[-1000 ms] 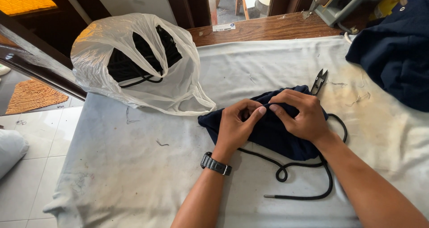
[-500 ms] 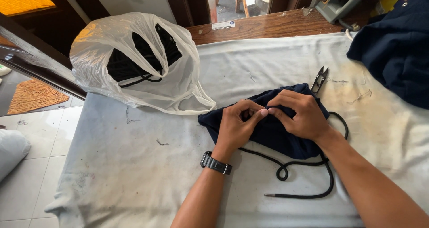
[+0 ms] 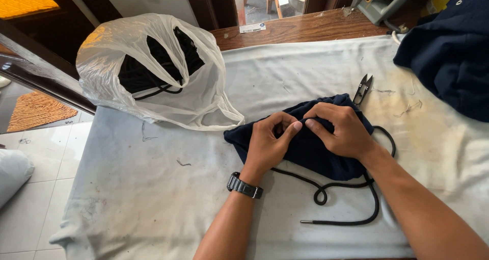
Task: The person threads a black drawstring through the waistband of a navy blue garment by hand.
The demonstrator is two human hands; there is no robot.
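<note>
Navy-blue knit fabric, a small folded piece [image 3: 310,143], lies bunched on the stained off-white cloth-covered table [image 3: 153,188], and much of its upper edge is hidden under the two hands pressed onto it in the head view. The left hand [image 3: 270,143], with a black wristwatch [image 3: 244,185] on its wrist, curls its fingers and thumb closed on the fabric's top fold; the right hand [image 3: 341,130] pinches the same fold, its fingertips meeting the left thumb. What lies inside the pinch cannot be made out. A black round cord [image 3: 346,188] runs out from under the fabric, loops once and ends in a stiff tip. Small black metal thread snips [image 3: 362,88] lie just beyond the fabric. A crinkled translucent white plastic bag [image 3: 153,71] holds more black cord, partly veiled. A larger dark navy garment [image 3: 448,51] is cut off at the right edge.
</note>
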